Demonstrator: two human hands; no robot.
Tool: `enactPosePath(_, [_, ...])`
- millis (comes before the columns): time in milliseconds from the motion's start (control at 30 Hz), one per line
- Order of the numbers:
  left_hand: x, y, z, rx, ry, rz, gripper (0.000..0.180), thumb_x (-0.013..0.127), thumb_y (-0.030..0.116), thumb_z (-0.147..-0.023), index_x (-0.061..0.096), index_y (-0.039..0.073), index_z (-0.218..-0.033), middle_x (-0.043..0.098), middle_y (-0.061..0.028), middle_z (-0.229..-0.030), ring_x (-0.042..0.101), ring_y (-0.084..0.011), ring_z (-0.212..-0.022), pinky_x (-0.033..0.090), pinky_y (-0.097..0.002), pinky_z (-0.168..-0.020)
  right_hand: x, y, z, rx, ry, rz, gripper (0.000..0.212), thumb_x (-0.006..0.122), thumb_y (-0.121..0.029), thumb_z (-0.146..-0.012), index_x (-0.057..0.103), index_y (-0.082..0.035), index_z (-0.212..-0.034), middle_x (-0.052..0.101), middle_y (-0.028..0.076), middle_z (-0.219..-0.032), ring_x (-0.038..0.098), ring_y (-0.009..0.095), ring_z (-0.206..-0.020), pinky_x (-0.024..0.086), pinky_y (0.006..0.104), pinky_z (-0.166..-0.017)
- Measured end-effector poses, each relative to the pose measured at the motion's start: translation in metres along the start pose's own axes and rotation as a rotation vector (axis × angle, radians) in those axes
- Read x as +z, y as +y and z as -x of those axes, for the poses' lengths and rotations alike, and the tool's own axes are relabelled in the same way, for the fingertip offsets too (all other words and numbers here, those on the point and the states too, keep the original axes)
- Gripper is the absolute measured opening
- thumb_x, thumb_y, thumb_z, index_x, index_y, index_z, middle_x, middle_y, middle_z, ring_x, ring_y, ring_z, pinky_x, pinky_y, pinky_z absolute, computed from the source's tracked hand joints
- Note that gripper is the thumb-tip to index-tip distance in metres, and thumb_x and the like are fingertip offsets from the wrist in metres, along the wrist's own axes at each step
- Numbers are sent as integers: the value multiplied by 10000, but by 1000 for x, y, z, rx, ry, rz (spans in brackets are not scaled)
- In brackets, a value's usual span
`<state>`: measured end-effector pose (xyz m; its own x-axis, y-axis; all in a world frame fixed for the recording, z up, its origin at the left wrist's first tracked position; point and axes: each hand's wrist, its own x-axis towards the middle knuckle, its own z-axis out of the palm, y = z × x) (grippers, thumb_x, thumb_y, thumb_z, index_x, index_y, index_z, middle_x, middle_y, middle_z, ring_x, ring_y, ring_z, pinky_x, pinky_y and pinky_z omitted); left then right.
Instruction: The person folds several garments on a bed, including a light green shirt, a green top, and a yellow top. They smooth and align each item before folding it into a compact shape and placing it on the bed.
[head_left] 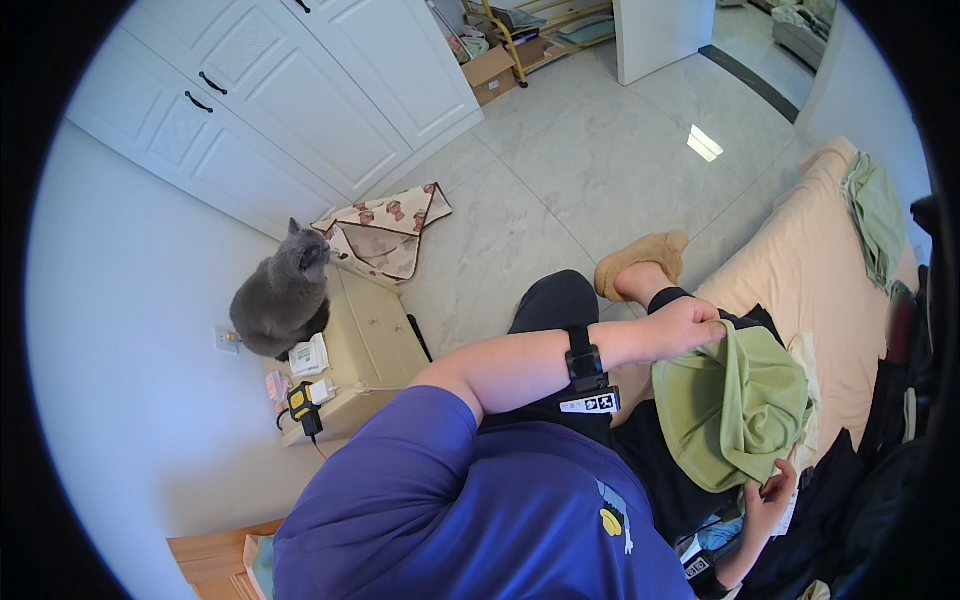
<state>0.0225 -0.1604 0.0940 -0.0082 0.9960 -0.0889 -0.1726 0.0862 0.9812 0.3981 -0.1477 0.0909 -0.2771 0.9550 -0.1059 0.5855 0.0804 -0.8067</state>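
A light green piece of clothing (700, 425), softly wrinkled, lies over my lap and the bed's edge; its exact kind is hard to tell. My left hand (685, 328) reaches across from the left, its fingers closed on the cloth's far edge and lifting it slightly. At the near edge, by the lower right, my right hand (768, 500) has its thumb and fingers curled around the fabric. Black straps with small patterned tags circle both wrists. Pale cloth shows beside the green one, partly covered by it.
A bed with a peach sheet (770, 235) runs along the right, with dark clothes (830, 500) piled near me and another green garment (873, 220) farther off. A grey cat (280, 295) sits on a cream cabinet (375, 345) at left. A patterned fabric bin (385, 235) stands beyond it.
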Motion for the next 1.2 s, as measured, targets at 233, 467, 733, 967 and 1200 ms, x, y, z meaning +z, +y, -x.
enactPosePath(233, [-6,23,15,4,29,-46,319,588,298,-925,520,82,-701,434,92,-613,371,-15,-563,305,-217,-489,23,-24,-19,-503,198,215,212,603,38,-677,520,-7,-867,475,77,-820,460,204,-749,380,273,-683])
enactPosePath(467, [-24,32,24,-84,-130,63,197,704,124,-814,526,73,-749,479,75,-650,415,-31,-595,344,-209,-526,19,10,-21,-350,346,354,227,523,85,-685,516,10,-899,476,102,-811,462,230,-743,392,306,-649])
enactPosePath(733, [-71,18,44,-181,-111,-386,209,633,-43,-691,565,72,-852,475,54,-691,443,-65,-641,372,-243,-577,23,139,-29,15,433,253,254,602,69,-719,542,19,-961,509,98,-827,501,214,-772,436,306,-716])
enactPosePath(967, [-68,-14,46,-405,-137,-575,155,611,57,-818,630,49,-972,545,-16,-723,566,-140,-647,463,-302,-584,19,193,-28,247,505,256,187,605,15,-755,558,6,-936,595,100,-841,544,195,-715,455,296,-657])
enactPosePath(1200, [-63,-17,30,-158,137,-230,244,411,29,-897,596,44,-1054,591,-67,-906,646,-169,-700,553,-282,-532,-18,215,-22,597,737,-350,263,529,-189,-871,589,18,-1022,633,106,-925,602,231,-690,492,341,-573])
